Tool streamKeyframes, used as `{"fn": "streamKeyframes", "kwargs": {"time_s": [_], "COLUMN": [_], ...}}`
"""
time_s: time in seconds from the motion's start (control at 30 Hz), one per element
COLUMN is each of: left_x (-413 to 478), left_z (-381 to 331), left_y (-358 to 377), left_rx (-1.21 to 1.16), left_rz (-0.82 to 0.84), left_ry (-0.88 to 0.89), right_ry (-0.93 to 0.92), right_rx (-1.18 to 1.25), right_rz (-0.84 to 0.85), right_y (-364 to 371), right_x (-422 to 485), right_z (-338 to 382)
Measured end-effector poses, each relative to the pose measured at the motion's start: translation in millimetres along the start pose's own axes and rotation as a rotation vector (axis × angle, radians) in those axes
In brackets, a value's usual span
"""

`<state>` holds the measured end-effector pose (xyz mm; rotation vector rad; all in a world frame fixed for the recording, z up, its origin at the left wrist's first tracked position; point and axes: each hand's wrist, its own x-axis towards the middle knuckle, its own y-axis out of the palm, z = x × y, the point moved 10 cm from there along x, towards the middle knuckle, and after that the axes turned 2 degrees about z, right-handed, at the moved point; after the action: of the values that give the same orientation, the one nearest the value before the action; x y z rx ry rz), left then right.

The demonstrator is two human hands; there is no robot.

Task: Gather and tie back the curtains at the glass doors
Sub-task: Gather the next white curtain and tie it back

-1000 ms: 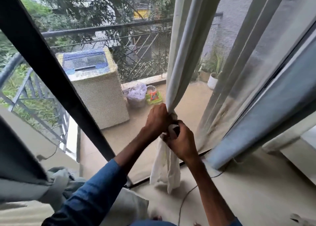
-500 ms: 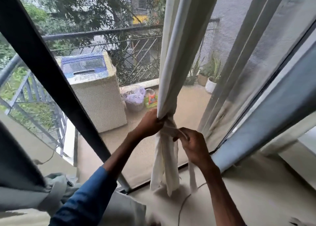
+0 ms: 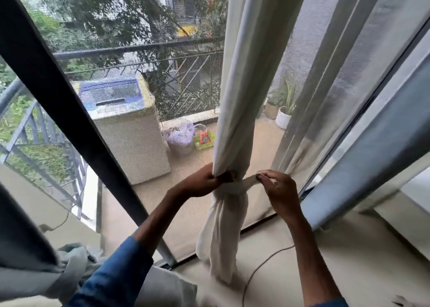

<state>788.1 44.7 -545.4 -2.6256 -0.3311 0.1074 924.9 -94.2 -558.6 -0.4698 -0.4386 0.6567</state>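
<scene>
The gathered cream fabric curtain [image 3: 242, 102] hangs between the two hands, bunched at their level and trailing to the floor [image 3: 349, 271] below them. The left hand [image 3: 200, 182] grips the bunch, fingers curled round its left side. The right hand [image 3: 279, 190] pinches the free end of a cream cloth tie strip [image 3: 244, 187], which wraps the bunch between the hands.

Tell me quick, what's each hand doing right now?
Left hand: grips the gathered cream curtain at the wrap.
Right hand: pinches the end of the cloth band.
</scene>
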Motion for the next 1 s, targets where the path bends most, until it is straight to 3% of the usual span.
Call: {"fn": "streamKeyframes", "kwargs": {"time_s": [0.3,0.5,0.6,0.67,0.77,0.87,1.0], "left_x": [0,-4,-3,-1,2,5,12], "left_z": [-13,0,-3,-1,10,17,20], "left_y": [24,43,41,31,13,1,-3], "left_rx": [-0.002,-0.080,-0.081,-0.060,0.089,0.229,0.332], "left_rz": [0.248,0.322,0.227,0.122,-0.041,-0.125,-0.125], "left_ry": [0.028,-0.056,-0.045,-0.034,-0.057,-0.112,-0.109], "right_ry": [-0.102,-0.060,-0.051,0.089,0.283,0.308,0.308], "right_rx": [-0.025,0.060,0.096,0.091,0.224,0.257,0.535], "right_rz": [0.254,0.177,0.168,0.221,0.161,0.114,0.529], "right_y": [47,43,51,62,64,56,78], "right_x": [16,10,8,10,9,8,-11], "right_z": [31,32,21,-4,-41,-57,-30]}}
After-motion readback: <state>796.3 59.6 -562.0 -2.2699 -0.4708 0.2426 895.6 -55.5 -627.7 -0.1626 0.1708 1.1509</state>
